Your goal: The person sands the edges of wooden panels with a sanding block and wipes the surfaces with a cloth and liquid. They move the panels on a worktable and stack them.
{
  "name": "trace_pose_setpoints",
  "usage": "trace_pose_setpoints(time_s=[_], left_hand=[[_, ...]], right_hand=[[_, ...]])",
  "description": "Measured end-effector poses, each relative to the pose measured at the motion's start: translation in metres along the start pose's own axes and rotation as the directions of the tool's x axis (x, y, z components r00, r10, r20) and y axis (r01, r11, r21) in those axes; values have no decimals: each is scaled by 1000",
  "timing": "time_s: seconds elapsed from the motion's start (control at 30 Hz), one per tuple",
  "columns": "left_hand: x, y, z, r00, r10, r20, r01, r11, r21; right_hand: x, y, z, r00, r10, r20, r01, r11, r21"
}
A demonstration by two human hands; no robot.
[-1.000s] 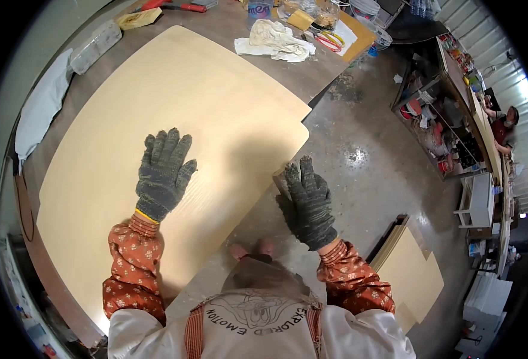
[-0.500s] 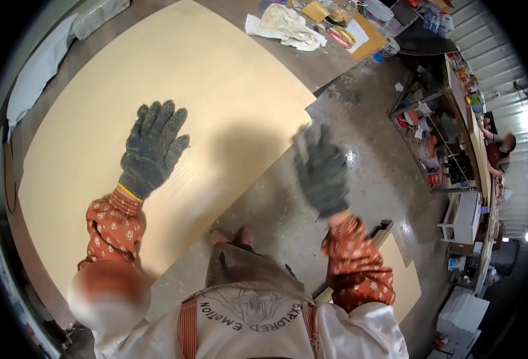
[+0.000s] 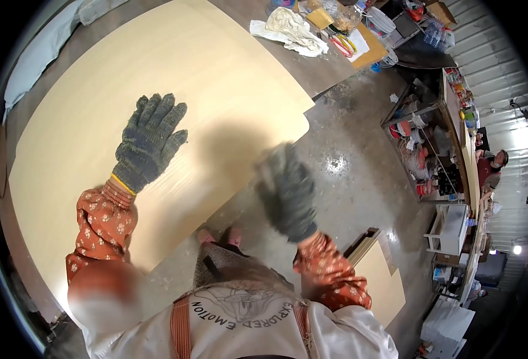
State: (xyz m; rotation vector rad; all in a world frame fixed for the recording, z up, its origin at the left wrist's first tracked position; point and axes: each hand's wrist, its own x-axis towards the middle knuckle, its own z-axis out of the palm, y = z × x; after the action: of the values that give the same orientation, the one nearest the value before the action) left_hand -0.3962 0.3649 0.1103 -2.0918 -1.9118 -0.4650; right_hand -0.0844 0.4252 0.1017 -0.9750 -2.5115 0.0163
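Observation:
A large pale wooden panel [image 3: 216, 66] with a notched right corner lies flat on a brown workbench. My left hand [image 3: 150, 137], in a dark grey-green knitted glove with a yellow cuff edge, rests flat on the panel with its fingers stretched out. Blurred by motion, my right hand [image 3: 285, 191] wears a matching glove and is at the panel's near right edge. Its fingertips overlap that edge in view; whether they touch it I cannot tell. Nothing shows in the right hand, though its fingers are smeared.
A crumpled white cloth [image 3: 291, 30] lies on the bench's far side, near red and yellow pliers-like handles [image 3: 343, 45]. Cut panels [image 3: 383, 281] lean at my right. Beyond the concrete floor [image 3: 347, 137], a cluttered shelf bench [image 3: 449, 131] stands, with another person [image 3: 490, 170] behind it.
My right hand has moved left and slightly down along the panel's near edge. My left hand stays flat on the panel. The whole view has shifted slightly.

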Motion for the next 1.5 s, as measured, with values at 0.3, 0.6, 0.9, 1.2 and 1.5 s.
trace_pose_setpoints(time_s=[0.3,0.6,0.9,1.2,1.5], left_hand=[[2,1,-4,1000,-3,4,3,1000,7],[2,-1,4,999,28,-31,-27,1000,15],[-3,-1,5,1000,0,-15,0,1000,2],[1,1,3,999,-37,-17,36,998,-55],[-2,-1,2,998,-39,-39,38,999,-35]], right_hand=[[16,34,-7,994,-85,69,103,935,-341],[24,44,-17,991,-27,-131,32,999,34],[14,30,-11,986,-87,139,133,922,-365],[38,44,-19,989,48,137,-13,970,-241],[45,8,-24,971,-4,237,135,832,-538]])
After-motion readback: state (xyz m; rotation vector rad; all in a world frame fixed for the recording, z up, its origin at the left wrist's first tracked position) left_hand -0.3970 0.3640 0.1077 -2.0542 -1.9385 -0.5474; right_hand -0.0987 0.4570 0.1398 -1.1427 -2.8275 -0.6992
